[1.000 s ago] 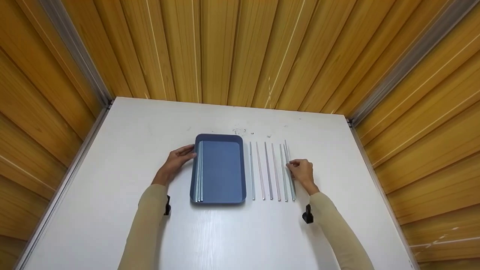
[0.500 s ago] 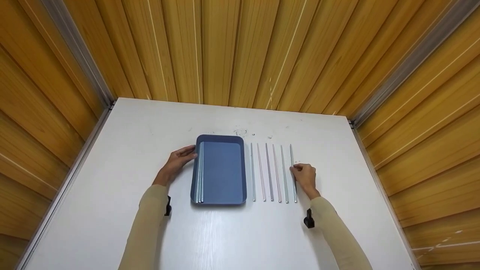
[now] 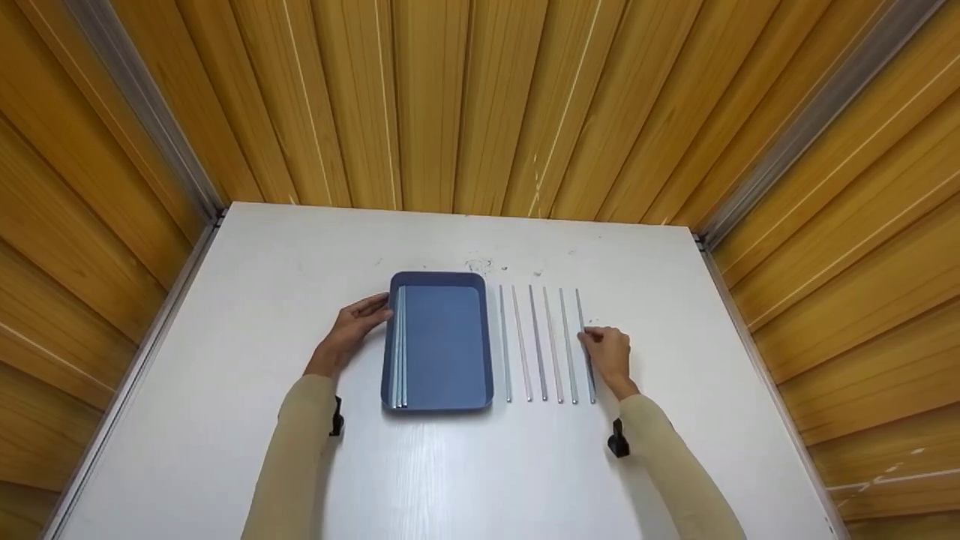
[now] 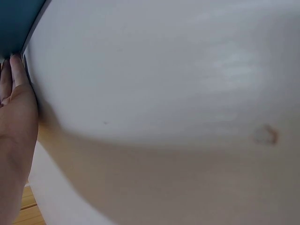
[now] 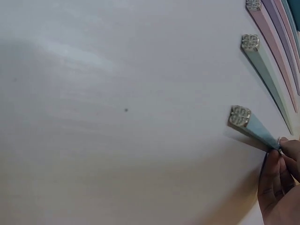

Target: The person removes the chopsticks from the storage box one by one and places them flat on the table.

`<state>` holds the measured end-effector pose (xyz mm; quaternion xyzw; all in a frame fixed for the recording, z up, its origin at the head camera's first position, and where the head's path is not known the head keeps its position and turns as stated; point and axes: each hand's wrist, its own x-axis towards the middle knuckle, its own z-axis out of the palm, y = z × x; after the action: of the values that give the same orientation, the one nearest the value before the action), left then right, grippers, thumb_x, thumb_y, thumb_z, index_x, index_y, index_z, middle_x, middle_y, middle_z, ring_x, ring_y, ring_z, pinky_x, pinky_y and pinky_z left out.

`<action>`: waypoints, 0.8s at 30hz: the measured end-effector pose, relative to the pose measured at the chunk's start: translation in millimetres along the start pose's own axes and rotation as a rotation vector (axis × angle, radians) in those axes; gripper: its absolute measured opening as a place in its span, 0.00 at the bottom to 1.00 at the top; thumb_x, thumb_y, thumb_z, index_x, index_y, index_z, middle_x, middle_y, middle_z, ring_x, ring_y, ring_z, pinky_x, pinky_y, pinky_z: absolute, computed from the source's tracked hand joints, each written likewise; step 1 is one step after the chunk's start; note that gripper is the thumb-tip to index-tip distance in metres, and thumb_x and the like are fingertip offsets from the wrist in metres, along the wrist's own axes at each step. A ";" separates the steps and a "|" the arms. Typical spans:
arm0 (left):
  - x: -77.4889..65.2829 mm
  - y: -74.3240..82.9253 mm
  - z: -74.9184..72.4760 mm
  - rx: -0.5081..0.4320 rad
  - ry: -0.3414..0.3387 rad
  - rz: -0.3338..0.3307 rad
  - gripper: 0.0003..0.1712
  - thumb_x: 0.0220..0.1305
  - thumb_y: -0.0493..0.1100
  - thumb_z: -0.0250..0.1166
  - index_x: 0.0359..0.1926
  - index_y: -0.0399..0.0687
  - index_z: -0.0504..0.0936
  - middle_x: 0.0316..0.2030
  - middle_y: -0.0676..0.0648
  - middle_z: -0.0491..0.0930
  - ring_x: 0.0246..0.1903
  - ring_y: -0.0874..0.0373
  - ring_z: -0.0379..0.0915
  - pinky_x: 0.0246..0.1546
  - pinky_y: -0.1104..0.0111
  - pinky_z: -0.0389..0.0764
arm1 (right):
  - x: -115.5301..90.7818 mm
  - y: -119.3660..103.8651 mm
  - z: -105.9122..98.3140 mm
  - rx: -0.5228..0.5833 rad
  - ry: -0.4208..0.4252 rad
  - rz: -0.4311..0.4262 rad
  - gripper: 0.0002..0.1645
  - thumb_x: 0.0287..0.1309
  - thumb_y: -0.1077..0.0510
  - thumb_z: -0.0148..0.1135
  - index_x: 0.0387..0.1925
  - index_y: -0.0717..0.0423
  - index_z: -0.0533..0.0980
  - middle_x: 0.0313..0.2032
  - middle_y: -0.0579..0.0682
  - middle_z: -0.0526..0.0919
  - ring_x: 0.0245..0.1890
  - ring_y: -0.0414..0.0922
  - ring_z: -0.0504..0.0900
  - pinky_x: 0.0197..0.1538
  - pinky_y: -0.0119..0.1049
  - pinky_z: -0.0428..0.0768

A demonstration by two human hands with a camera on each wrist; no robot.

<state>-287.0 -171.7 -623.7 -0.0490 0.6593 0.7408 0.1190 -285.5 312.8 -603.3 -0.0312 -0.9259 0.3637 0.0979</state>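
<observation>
In the head view a blue tray holds several chopsticks lying lengthwise along its left wall. My left hand rests against the tray's left side with its fingers nearly straight. Right of the tray lies a row of pastel chopsticks, roughly parallel and spaced apart. My right hand pinches the rightmost one, a light blue chopstick, between thumb and fingers near its middle. Its patterned silvery end faces the right wrist camera. Beside it is a pale green chopstick, not touched by the hand.
All of this is on a white table with small dark marks behind the tray. Yellow wood-look panels stand at the back and both sides. In the left wrist view the tray's outer wall shows at the upper left.
The far end of the rightmost chopstick has swung right, away from its green neighbour, and it now lies nearly parallel to the row. My right hand has shifted slightly; my left stays against the tray.
</observation>
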 end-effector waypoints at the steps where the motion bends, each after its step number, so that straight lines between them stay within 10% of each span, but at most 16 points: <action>1: 0.0 0.3 -0.1 -0.006 -0.002 0.006 0.37 0.69 0.40 0.68 0.74 0.39 0.66 0.75 0.38 0.64 0.77 0.46 0.59 0.78 0.59 0.64 | 0.9 -0.1 -0.4 0.009 0.000 -0.003 0.13 0.63 0.64 0.69 0.45 0.71 0.85 0.40 0.67 0.89 0.40 0.58 0.88 0.41 0.36 0.86; 6: -0.1 0.7 0.6 -0.014 0.002 0.015 0.37 0.68 0.40 0.69 0.74 0.39 0.67 0.75 0.38 0.66 0.76 0.47 0.60 0.77 0.60 0.65 | 4.2 -1.5 -6.8 0.034 0.003 0.017 0.12 0.64 0.63 0.68 0.41 0.71 0.86 0.37 0.67 0.89 0.33 0.53 0.88 0.28 0.17 0.72; 12: -1.7 -0.2 -1.3 -0.016 0.009 0.022 0.37 0.68 0.40 0.70 0.74 0.39 0.68 0.74 0.38 0.66 0.76 0.47 0.61 0.77 0.60 0.65 | 13.4 -15.4 -15.3 0.057 0.020 0.025 0.12 0.65 0.62 0.66 0.39 0.71 0.86 0.33 0.66 0.89 0.23 0.41 0.84 0.24 0.18 0.73; 24: -3.4 -0.6 -0.1 -0.013 0.001 0.034 0.36 0.69 0.40 0.68 0.74 0.38 0.67 0.75 0.37 0.65 0.76 0.47 0.60 0.77 0.60 0.65 | 30.7 -99.0 -1.5 0.267 -0.282 -0.125 0.16 0.65 0.66 0.65 0.49 0.74 0.82 0.40 0.68 0.89 0.33 0.46 0.89 0.35 0.30 0.89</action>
<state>-283.5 -172.1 -623.6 -0.0387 0.6552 0.7470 0.1058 -314.0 245.1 -530.1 0.0907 -0.8740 0.4774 -0.0071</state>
